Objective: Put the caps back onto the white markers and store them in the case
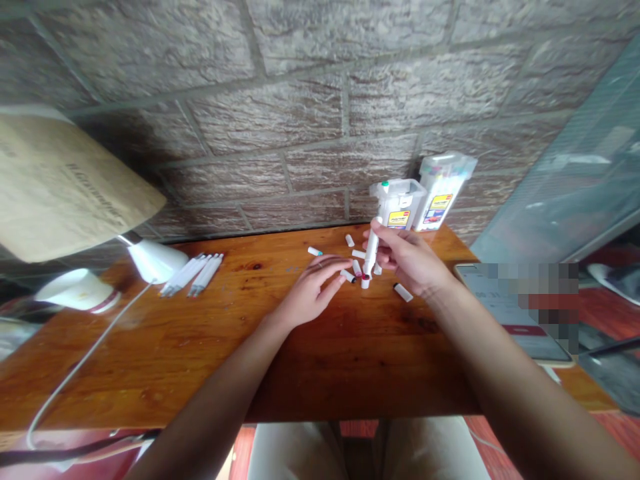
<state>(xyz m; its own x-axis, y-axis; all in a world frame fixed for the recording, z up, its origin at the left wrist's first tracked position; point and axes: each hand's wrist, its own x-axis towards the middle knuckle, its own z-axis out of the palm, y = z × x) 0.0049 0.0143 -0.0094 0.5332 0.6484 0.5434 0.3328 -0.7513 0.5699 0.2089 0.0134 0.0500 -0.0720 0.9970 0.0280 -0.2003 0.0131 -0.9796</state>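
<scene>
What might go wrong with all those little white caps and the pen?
The loose caps could roll away if the left hand, right among them, bumps one. The white marker might slip from the right hand. The tablet, near the table's right edge, might get nudged by the right forearm.

The left edge crops the lampshade [75,180], while the right fingers [389,235] partly hide the marker [371,255].

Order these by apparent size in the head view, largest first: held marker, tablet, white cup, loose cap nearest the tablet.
1. Tablet
2. White cup
3. Held marker
4. Loose cap nearest the tablet

No two look alike.
</scene>
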